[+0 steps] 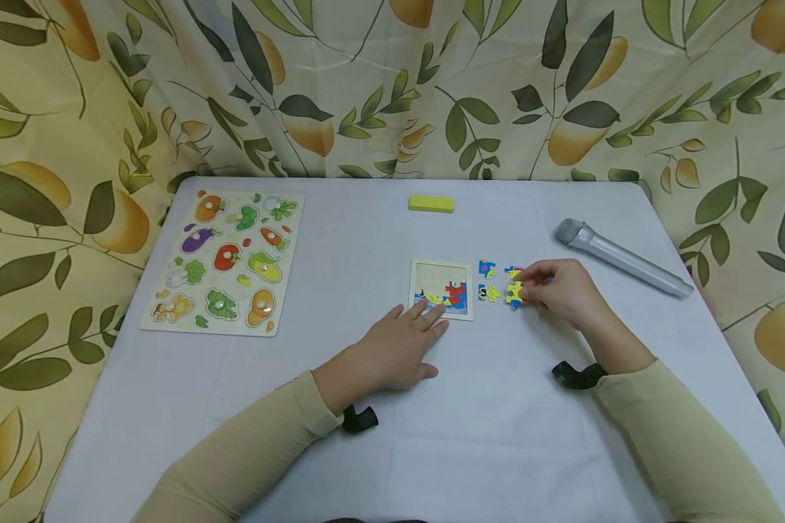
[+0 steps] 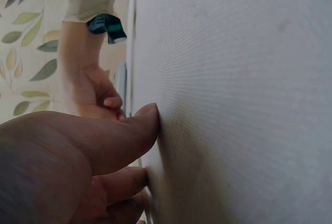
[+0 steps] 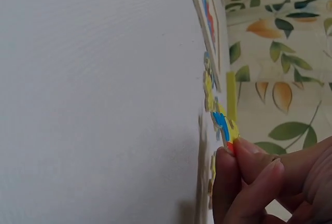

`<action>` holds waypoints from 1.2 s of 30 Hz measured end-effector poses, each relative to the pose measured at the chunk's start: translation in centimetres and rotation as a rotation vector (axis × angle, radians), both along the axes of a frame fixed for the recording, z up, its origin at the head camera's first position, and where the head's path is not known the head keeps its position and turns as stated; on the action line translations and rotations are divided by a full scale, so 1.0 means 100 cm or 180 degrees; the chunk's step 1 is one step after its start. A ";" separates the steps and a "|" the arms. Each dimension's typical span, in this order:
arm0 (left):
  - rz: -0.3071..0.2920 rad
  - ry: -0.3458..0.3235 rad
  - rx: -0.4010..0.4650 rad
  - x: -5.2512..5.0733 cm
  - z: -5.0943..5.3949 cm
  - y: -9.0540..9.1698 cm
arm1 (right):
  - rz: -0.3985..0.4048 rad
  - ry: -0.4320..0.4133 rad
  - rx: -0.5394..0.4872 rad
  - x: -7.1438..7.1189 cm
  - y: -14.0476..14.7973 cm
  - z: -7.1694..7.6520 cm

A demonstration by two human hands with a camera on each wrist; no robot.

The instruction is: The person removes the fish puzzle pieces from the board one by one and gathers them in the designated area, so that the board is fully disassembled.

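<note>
Left hand: palm down, fingers extended and spread, the fingertips resting at the near edge of the puzzle tray; in the left wrist view the thumb tip meets the cloth.
Right hand: pinching a puzzle piece, coloured blue, yellow and red, between thumb and fingers, the piece tilted up.
Puzzle tray: just ahead of the left hand's fingertips, with fitted pieces in red, blue and yellow along its near part and bare wood farther from the hand.
Loose pieces: between the tray and the right hand, some right by that hand's fingertips, which partly hide them.
Vegetable board: well off to the left of the left hand, covered with bright shapes.
Yellow block: beyond both hands, farther out than the tray.
Microphone: silver, lying slantwise to the right of the right hand.
White cloth: spread under both hands.
</note>
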State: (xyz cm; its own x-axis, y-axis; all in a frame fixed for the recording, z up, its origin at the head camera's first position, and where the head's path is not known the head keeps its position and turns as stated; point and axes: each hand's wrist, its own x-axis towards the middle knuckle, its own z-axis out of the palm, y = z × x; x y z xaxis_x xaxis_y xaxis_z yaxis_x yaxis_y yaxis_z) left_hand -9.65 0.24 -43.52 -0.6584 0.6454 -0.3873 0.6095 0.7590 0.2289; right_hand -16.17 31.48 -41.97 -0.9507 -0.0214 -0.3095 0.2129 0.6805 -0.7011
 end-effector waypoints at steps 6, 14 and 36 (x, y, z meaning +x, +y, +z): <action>-0.0005 0.0014 0.0003 0.000 0.000 0.000 | -0.0007 -0.0086 0.0152 0.000 0.003 -0.005; -0.0019 0.0046 -0.0018 0.001 0.002 0.000 | 0.0010 -0.0022 0.0423 0.001 -0.001 -0.006; 0.0005 0.0009 0.0007 0.000 0.000 0.001 | 0.0306 0.0509 0.1039 0.002 -0.025 -0.004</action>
State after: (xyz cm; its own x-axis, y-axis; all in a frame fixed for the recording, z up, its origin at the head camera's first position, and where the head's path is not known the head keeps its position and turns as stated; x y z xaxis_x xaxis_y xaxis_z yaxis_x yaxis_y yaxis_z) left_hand -9.65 0.35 -43.55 -0.6605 0.6453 -0.3839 0.6089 0.7595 0.2290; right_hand -15.99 29.01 -42.39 -0.9860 -0.0375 -0.1626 0.0427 0.8853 -0.4631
